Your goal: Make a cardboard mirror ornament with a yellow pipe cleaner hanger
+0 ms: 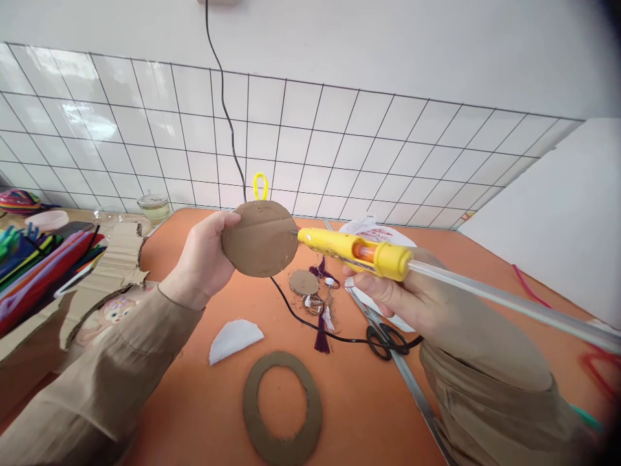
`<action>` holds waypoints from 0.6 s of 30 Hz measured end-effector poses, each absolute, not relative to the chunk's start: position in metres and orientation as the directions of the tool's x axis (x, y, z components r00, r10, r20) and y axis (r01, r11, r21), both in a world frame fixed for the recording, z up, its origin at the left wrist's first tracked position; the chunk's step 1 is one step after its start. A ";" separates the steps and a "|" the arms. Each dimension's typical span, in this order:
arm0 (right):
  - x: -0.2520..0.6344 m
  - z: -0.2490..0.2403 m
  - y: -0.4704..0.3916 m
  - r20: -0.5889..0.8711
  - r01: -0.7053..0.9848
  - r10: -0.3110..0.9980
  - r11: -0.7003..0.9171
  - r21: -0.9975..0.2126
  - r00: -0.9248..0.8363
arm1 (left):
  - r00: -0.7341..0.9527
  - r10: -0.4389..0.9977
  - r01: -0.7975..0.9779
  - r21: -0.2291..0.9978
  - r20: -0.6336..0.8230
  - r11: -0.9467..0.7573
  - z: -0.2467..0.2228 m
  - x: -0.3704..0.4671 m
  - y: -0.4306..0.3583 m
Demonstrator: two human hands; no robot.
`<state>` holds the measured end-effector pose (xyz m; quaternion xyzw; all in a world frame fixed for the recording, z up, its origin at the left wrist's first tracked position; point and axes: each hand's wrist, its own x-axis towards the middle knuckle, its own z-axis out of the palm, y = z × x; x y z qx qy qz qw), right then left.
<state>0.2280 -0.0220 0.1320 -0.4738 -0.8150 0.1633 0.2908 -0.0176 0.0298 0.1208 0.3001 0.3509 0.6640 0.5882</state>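
My left hand (206, 252) grips a round cardboard disc (257, 243) by its left edge, thumb on the near face. A yellow loop (261, 186) sticks up from the disc's top. My right hand (402, 294) is closed around a yellow hot glue gun (349, 249), its nozzle at the disc's right edge; whether it touches I cannot tell. A clear glue stick (485, 294) runs out of the gun's back. Below lie a cardboard ring (252, 401), a white half-round fabric piece (236, 340) and a small cardboard disc (304, 282).
Black-handled scissors (388, 341) and a metal ruler (417, 385) lie under my right arm. Purple tassels (322, 336) rest mid-table. A black cable (301, 317) crosses the orange tabletop (204, 408). Torn cardboard (104, 272), colourful pipe cleaners (43, 278) and a glass jar (154, 206) are at left.
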 end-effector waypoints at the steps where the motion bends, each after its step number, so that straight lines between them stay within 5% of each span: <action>1: 0.228 0.132 -0.022 0.308 0.679 0.872 0.489 -0.548 -0.380 | -0.119 0.993 -0.568 0.821 -0.019 -0.053 0.121 -0.017 0.030; 18: 0.233 0.129 -0.022 0.320 0.701 0.863 0.504 -0.504 -0.391 | -0.093 0.995 -0.578 0.816 -0.031 -0.028 0.118 -0.022 0.034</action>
